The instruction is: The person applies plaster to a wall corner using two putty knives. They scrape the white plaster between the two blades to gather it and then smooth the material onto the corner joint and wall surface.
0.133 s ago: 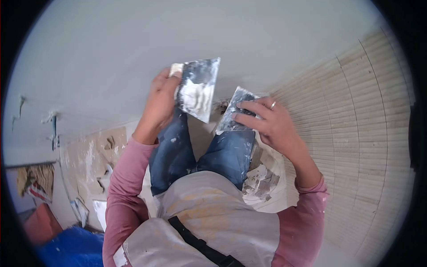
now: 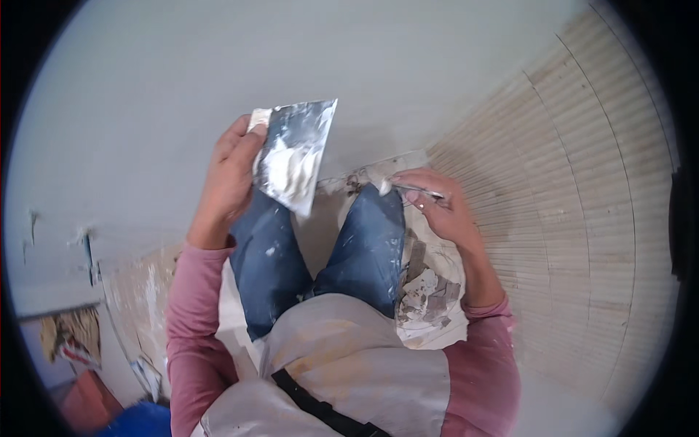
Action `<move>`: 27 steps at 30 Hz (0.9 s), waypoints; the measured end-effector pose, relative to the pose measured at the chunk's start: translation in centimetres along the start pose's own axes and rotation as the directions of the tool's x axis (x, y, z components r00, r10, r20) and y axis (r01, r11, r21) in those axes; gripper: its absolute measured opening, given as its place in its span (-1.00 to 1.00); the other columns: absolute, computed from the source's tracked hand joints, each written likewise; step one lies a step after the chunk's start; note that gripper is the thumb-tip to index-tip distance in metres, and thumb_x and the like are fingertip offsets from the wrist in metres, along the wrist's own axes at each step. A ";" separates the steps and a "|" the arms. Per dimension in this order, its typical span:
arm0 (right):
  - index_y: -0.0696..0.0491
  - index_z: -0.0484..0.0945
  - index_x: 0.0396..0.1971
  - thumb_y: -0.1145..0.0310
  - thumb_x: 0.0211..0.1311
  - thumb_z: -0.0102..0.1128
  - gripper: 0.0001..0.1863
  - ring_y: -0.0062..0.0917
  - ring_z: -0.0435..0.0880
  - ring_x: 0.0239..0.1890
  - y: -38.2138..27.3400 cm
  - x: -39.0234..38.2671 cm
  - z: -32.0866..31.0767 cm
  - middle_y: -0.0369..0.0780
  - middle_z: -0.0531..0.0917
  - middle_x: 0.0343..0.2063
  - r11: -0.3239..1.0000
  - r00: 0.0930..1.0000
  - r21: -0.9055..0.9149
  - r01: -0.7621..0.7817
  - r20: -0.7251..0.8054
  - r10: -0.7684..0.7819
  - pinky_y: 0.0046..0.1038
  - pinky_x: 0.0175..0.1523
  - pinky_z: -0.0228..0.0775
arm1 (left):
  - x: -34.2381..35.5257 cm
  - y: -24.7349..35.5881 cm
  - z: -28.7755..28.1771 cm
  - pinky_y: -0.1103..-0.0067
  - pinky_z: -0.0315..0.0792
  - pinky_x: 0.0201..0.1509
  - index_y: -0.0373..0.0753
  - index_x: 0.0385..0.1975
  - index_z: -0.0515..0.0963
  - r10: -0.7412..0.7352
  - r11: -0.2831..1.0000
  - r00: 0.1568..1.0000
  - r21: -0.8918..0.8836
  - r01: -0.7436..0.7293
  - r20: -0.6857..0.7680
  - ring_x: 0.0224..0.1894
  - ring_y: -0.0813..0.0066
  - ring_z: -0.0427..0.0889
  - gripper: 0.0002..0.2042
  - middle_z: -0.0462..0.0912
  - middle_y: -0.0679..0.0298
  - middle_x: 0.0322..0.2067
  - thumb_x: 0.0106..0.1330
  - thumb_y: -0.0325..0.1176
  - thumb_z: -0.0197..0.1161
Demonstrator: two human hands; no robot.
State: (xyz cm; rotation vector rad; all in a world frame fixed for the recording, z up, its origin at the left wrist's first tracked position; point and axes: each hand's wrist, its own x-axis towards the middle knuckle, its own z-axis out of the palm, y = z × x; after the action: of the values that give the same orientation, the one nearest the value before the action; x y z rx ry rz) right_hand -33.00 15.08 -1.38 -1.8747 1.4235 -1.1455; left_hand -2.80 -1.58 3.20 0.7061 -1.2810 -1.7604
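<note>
My left hand (image 2: 231,167) grips a wide metal putty blade (image 2: 297,127) by its pale edge, with a thick smear of white filler (image 2: 287,167) on its face. My right hand (image 2: 437,204), a little lower and to the right, is closed on a second putty knife (image 2: 429,192), seen almost edge-on, with a lump of white filler at its left end. Both tools are held over my jeans-clad knees, in front of a pale wall (image 2: 386,65).
A ribbed, tiled wall (image 2: 561,218) curves along the right. Broken debris (image 2: 429,298) lies beside my right leg. At left are pipe fittings (image 2: 89,251) on the wall, a scuffed board (image 2: 145,291), a tan cloth (image 2: 69,331), a red object (image 2: 87,404) and blue plastic (image 2: 135,426).
My left hand and its blade have shifted left. My right hand has turned its putty knife from face-up to edge-on and moved slightly down, with filler now visible at its end.
</note>
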 end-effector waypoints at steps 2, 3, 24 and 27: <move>0.09 0.67 -0.06 0.44 0.35 0.23 -0.79 -0.37 0.71 -0.07 2.0 -1.6 0.1 -0.19 0.72 -0.16 0.934 0.952 0.268 -0.238 -0.128 0.279 -0.23 0.04 0.55 | 1.2 2.5 1.0 0.68 0.44 0.02 -0.35 0.03 0.52 -0.045 0.989 0.991 0.145 0.026 0.129 -0.12 0.67 0.58 -0.74 0.66 0.34 -0.12 0.52 -0.32 0.07; 0.14 0.65 -0.05 0.44 0.36 0.22 -0.78 -0.38 0.71 -0.09 3.7 -2.3 0.0 -0.18 0.71 -0.14 0.806 0.919 0.540 -0.243 -0.138 0.370 -0.25 -0.01 0.59 | 2.1 3.5 1.6 0.69 0.43 0.01 -0.34 0.03 0.53 -0.068 0.974 0.981 0.227 0.025 0.183 -0.12 0.68 0.57 -0.75 0.66 0.35 -0.13 0.53 -0.32 0.06; 0.24 0.43 0.10 0.21 0.32 0.29 -0.49 -0.37 0.68 -0.13 46.7 -5.7 5.5 -0.09 0.62 -0.04 0.343 0.091 0.912 -0.225 -0.331 0.939 -0.29 -0.11 0.60 | 14.4 10.9 7.1 0.73 0.13 -0.31 -0.20 -0.30 0.41 -0.447 0.559 0.838 0.829 -0.010 0.312 -0.38 0.77 0.28 -0.65 0.37 0.53 -0.43 0.38 -0.03 0.29; 0.25 0.39 0.13 0.20 0.28 0.30 -0.44 -0.29 0.69 -0.12 50.7 -3.5 5.7 -0.02 0.61 -0.04 0.344 -0.034 0.864 -0.369 -0.382 0.924 -0.27 -0.24 0.65 | 14.6 10.8 7.0 0.74 0.10 -0.34 -0.20 -0.33 0.40 -0.439 0.532 0.850 0.847 -0.015 0.291 -0.41 0.77 0.25 -0.63 0.35 0.53 -0.46 0.38 -0.01 0.29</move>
State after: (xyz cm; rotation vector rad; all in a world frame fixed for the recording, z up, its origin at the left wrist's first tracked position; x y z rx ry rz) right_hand -54.19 1.94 -46.06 0.2896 1.8698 -1.6909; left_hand -12.61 -12.34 16.12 1.0134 -2.5710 -1.4761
